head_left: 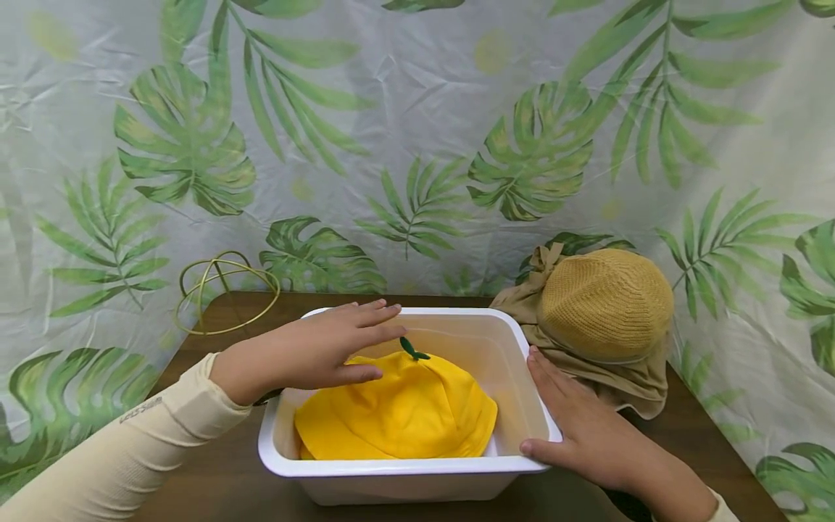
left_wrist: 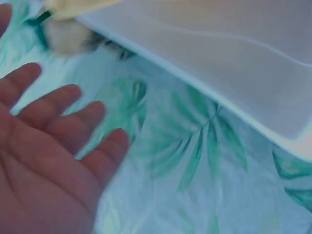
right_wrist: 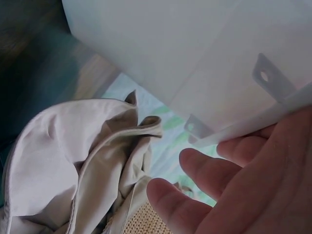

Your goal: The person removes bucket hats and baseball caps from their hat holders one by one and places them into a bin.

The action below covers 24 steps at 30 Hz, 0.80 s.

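Observation:
A white plastic bin [head_left: 404, 467] stands on the table with a yellow cloth hat [head_left: 417, 413] inside, brim toward the front. On the hat's crown is a small green leaf sprout [head_left: 413, 351]. My left hand [head_left: 320, 351] hovers over the bin's left side, fingers extended and nothing in its grasp; the left wrist view shows its bare palm [left_wrist: 44, 165]. At the bin's right side, my right hand [head_left: 587, 428] touches the rim with straight fingers, its thumb at the front corner. Seen from the right wrist, those fingers [right_wrist: 209, 173] lie beside the bin's outer wall [right_wrist: 161, 48].
Right of the bin, a mustard knitted hat [head_left: 607, 304] rests on a khaki cloth hat [head_left: 587, 384] with a tied bow. A gold wire stand [head_left: 274, 296] is at the table's back left. Behind the dark wooden table [head_left: 215, 464] hangs a leaf-print curtain [head_left: 417, 109].

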{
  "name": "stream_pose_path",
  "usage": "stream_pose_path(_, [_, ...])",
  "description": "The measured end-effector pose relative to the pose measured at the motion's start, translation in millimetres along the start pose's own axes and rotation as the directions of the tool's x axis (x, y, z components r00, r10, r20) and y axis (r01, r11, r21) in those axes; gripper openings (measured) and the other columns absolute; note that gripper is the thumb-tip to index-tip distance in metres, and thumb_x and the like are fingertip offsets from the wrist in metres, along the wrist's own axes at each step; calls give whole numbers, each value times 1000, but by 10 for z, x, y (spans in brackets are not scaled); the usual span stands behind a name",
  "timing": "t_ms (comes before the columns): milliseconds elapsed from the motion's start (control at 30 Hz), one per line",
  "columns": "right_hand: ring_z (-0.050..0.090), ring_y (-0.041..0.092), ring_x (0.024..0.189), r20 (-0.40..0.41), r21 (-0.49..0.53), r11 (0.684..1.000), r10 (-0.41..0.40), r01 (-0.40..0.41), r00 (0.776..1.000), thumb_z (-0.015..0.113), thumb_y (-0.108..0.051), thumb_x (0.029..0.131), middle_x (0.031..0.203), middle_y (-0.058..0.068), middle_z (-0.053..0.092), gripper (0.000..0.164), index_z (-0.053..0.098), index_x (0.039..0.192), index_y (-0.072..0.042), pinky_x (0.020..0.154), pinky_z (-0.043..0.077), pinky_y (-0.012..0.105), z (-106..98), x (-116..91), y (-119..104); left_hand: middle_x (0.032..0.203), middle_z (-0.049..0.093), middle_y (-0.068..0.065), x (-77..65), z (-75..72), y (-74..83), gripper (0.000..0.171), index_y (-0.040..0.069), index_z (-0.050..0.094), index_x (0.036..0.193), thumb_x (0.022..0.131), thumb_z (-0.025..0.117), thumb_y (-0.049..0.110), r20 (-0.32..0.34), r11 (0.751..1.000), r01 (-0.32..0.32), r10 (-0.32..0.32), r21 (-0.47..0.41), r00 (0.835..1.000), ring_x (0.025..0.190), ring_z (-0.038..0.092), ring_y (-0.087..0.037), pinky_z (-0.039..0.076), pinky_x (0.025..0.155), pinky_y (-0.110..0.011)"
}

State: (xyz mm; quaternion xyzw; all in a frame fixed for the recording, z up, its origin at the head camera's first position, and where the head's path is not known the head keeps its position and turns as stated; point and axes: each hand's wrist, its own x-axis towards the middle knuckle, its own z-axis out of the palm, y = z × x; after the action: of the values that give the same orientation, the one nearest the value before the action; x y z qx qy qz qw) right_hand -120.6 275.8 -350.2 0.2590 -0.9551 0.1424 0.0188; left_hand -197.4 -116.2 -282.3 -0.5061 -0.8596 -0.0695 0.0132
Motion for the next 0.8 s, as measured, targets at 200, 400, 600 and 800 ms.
stream_pose_path(200, [28, 39, 143, -10, -2, 1000, -8, 8, 1000, 64, -58, 89, 165, 11, 13, 102, 11, 160, -9, 105, 33, 63, 2, -9, -9, 158, 33, -14, -538, 53, 121, 64, 10, 45, 149, 97, 61, 44, -169, 990, 141, -142, -16, 975, 144, 31, -36, 29, 111, -59])
stream_pose_path(400, [31, 38, 142, -36, 8, 999, -34, 35, 999, 67, -54, 88, 165, 9, 14, 101, 11, 160, -11, 102, 35, 63, 17, -13, -10, 158, 33, -14, -1010, 323, 231, 86, 5, 45, 148, 87, 63, 63, -312, 950, 306, -272, 65, 910, 145, 29, -37, 26, 112, -59])
stream_pose_path(600, [34, 40, 140, -33, 23, 1000, 2, -1, 999, 67, -55, 88, 165, 8, 14, 101, 10, 161, -14, 100, 34, 67, 41, -16, -10, 159, 31, -14, -1205, 575, 296, 100, 0, 40, 150, 82, 65, 68, -389, 900, 422, -352, 108, 851, 146, 26, -37, 7, 121, -44])
stream_pose_path(800, [31, 42, 141, -28, 54, 998, 17, -16, 999, 66, -55, 89, 166, 7, 12, 100, 9, 161, -14, 103, 31, 67, 46, -16, 2, 160, 28, -18, -1216, 765, 309, 101, -5, 35, 151, 85, 58, 69, -388, 891, 449, -391, 67, 834, 148, 21, -35, -3, 120, -38])
